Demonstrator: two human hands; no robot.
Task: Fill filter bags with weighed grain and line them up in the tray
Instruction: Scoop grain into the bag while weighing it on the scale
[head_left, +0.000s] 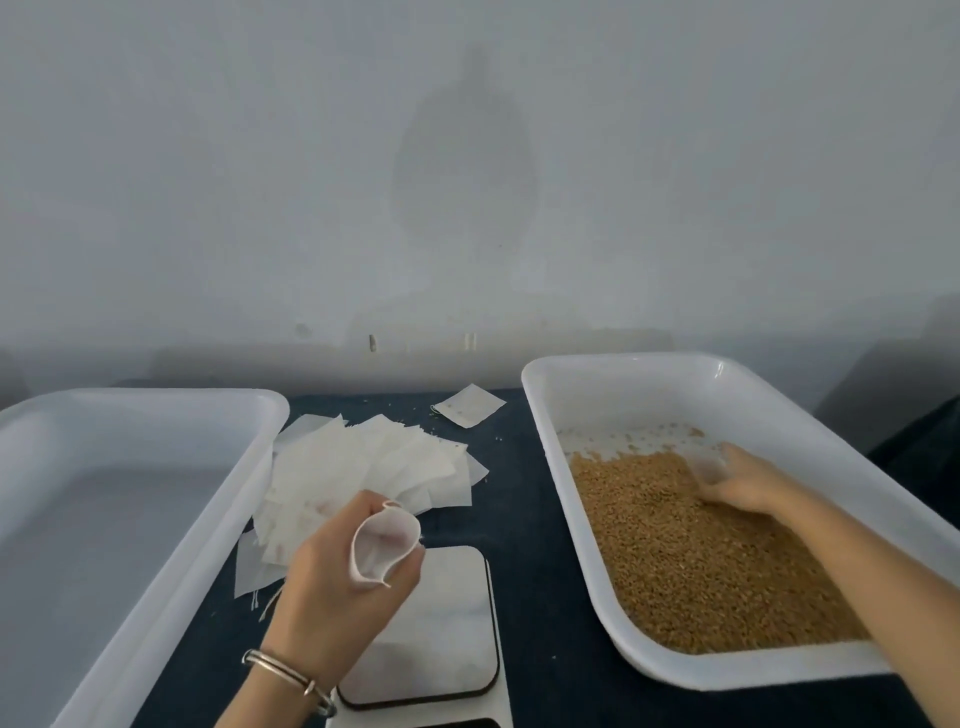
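Nearest the person sits the scale (431, 623), its flat plate bare. Just above its far left corner the left hand (337, 577) pinches a filter bag (384, 540) between curled fingers and thumb, holding it upright with its mouth spread open and turned up and a little to the right.

That opening is what the coming move turns on. The grain (701, 561) lies to the right of the bag, across a strip of dark tabletop (530, 519), in the right-hand tray (644, 670). The right hand (743, 483) is down in the grain near the far end of the heap, its fingers curled into the kernels; it seems to hold a small pale scoop, but blur leaves that uncertain. So the right hand is on the grain, the left holds the bag, and any load must cross the tray's tall left wall and the gap to reach the bag or scale.

The left-hand tray (156, 545), where the filled bags go, holds none yet and lies just beside the left hand. Between the trays, beyond the scale, a loose fan of flat bags (374, 467) narrows the free tabletop. One stray bag (470, 405) lies farther back, near the wall (467, 182).
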